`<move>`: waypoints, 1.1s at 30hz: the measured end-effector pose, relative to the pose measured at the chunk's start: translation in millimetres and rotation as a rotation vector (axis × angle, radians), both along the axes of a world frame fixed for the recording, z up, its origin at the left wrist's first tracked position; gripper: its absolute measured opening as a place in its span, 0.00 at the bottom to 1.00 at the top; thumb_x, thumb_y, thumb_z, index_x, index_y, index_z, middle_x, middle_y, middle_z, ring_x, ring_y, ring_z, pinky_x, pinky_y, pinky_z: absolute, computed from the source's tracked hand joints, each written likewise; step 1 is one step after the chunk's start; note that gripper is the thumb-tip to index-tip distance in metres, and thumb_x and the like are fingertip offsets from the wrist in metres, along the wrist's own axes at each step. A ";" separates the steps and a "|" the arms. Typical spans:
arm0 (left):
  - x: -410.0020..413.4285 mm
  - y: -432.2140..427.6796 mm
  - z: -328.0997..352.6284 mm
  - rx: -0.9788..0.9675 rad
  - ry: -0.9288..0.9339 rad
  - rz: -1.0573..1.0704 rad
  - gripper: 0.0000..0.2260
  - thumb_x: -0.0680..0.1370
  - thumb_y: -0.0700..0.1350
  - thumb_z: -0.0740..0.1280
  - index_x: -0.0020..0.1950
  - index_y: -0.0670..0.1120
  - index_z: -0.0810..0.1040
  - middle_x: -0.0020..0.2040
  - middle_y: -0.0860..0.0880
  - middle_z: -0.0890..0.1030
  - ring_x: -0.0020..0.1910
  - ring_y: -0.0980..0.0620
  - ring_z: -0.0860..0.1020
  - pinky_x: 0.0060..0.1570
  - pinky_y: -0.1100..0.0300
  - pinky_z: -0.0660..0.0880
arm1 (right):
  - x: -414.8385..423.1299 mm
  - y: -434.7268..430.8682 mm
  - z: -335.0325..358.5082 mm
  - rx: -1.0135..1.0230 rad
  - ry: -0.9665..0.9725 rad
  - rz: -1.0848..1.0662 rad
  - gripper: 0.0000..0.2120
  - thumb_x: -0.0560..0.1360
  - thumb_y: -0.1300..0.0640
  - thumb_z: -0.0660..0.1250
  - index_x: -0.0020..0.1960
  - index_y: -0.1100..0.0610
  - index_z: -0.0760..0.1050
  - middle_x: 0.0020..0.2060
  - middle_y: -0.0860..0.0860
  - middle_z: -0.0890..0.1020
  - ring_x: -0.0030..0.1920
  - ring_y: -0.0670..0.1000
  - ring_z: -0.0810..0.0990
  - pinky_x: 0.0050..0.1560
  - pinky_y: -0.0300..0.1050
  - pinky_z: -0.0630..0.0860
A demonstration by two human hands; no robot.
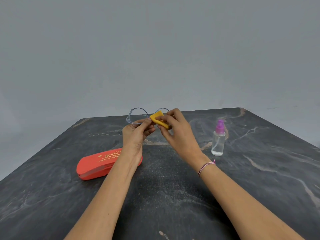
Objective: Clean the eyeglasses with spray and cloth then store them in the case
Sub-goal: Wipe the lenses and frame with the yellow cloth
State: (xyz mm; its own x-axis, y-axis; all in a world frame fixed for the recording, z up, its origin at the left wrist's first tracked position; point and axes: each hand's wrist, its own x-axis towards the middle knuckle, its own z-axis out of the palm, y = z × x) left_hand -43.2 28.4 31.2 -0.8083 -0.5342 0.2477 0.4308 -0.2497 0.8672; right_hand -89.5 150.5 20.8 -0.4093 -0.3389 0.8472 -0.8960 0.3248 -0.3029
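Both hands are raised above the far middle of the dark marbled table (pixel 173 196), holding the glasses (pixel 137 116) between them. The left hand (pixel 136 135) pinches the clear frame at its lower rim near the bridge, leaving the left lens bare. The right hand (pixel 176 130) grips a folded yellow cloth (pixel 158 119) pressed over the right lens, thumb on the near side, fingers behind. A braided band (pixel 206 168) circles the right wrist. Left of the glasses and nearer the person, the red case (pixel 93 164) lies flat on the table, partly under the left forearm; its lid looks down or nearly so, and what is inside cannot be seen. Right of the glasses stands the spray bottle (pixel 218 138), upright, purple-topped, with clear liquid low in it.
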 end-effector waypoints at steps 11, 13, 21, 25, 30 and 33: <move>-0.4 1.9 -2.1 -0.095 -0.007 -0.024 0.04 0.73 0.37 0.69 0.39 0.39 0.80 0.30 0.50 0.82 0.30 0.58 0.80 0.35 0.69 0.77 | -3.8 4.6 1.6 -0.007 0.096 -0.085 0.15 0.73 0.66 0.67 0.59 0.60 0.77 0.45 0.55 0.75 0.43 0.51 0.74 0.42 0.42 0.76; -0.4 0.2 -2.2 -0.087 -0.003 0.011 0.04 0.73 0.38 0.69 0.39 0.39 0.80 0.29 0.50 0.82 0.30 0.58 0.80 0.34 0.68 0.77 | -1.7 2.9 1.3 0.031 0.098 -0.053 0.14 0.73 0.67 0.67 0.58 0.60 0.78 0.43 0.55 0.75 0.42 0.52 0.74 0.41 0.42 0.75; -2.8 -4.1 -2.6 -0.069 0.011 0.065 0.04 0.74 0.38 0.69 0.40 0.39 0.80 0.30 0.50 0.81 0.29 0.58 0.79 0.33 0.69 0.76 | -7.7 10.1 3.8 0.040 0.080 -0.171 0.10 0.70 0.66 0.68 0.50 0.60 0.81 0.40 0.53 0.74 0.41 0.51 0.73 0.42 0.33 0.65; -3.5 -0.7 -5.5 -0.151 -0.021 0.046 0.04 0.73 0.40 0.70 0.39 0.41 0.81 0.30 0.52 0.82 0.29 0.59 0.77 0.32 0.70 0.74 | -10.2 13.2 5.0 -0.023 0.068 -0.238 0.13 0.72 0.66 0.67 0.57 0.61 0.79 0.42 0.54 0.73 0.41 0.46 0.67 0.43 0.32 0.63; -3.3 0.1 -6.5 -0.228 -0.045 0.110 0.05 0.74 0.40 0.70 0.37 0.43 0.80 0.27 0.54 0.80 0.25 0.62 0.71 0.28 0.71 0.68 | -2.6 3.8 1.3 0.083 0.111 -0.108 0.16 0.72 0.68 0.67 0.59 0.61 0.77 0.42 0.56 0.74 0.41 0.52 0.72 0.40 0.39 0.70; -4.1 -4.0 -5.6 -0.218 -0.033 0.158 0.07 0.74 0.40 0.70 0.35 0.43 0.79 0.26 0.55 0.79 0.24 0.61 0.70 0.27 0.71 0.67 | -0.6 2.9 1.1 0.151 0.103 -0.050 0.15 0.72 0.67 0.66 0.58 0.59 0.78 0.41 0.55 0.73 0.40 0.51 0.72 0.39 0.40 0.70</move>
State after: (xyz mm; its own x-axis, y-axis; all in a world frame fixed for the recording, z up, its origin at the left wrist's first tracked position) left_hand -47.3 24.4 25.7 -0.7286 -0.5912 0.3460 0.4205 0.0128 0.9072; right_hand -90.0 153.4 21.9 -0.3425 -0.4471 0.8263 -0.9014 0.4043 -0.1549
